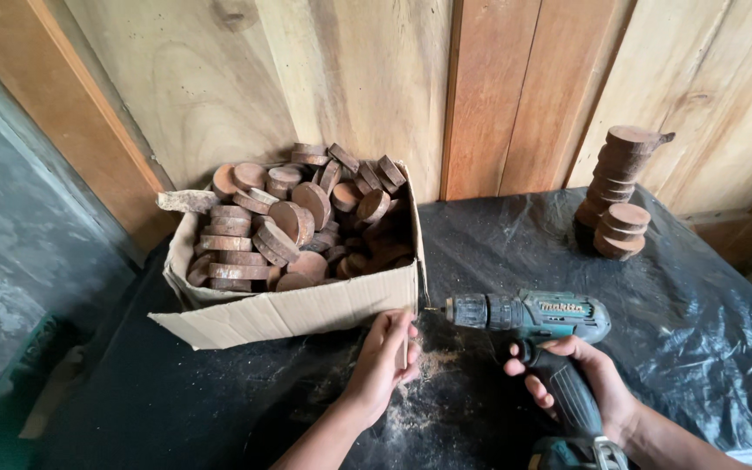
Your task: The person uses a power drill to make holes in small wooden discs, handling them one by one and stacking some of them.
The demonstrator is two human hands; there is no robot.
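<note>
A: Entry, head view. Landmark is the cardboard box (293, 305) full of round wooden discs (293, 228). Left hand (385, 357) sits just in front of the box's near right corner, fingers curled around a thin wooden disc (406, 341) stood on edge on the black plastic sheet (698, 322). Grip looks closed on the disc; only its rim shows.

B: And the right?

A: Right hand (580, 383) is to the right of the box, clenched on the handle of a teal cordless drill (528, 318). The drill lies level, chuck toward the box. The bit tip touches, or is just beside, the disc's face; I cannot tell which.

B: Other items?

A: A stack of discs (620, 196) stands well to the right of the box, against the plank wall (515, 96). Sawdust (424, 370) lies on the sheet under the left hand, in front of the box corner.

B: Risks, as you judge them?

A: Three. The disc is held by fingers only, not clamped; if the bit catches, the disc could spin and twist out of the hand. The fingers wrap the side the bit points at, so a bit coming through, or skating off the face, could meet them. The sheet is slick and creased, so the disc's lower edge could slide under pressure.

B: The box?

A: Its flap is just beside the bit line and could be nicked.
</note>
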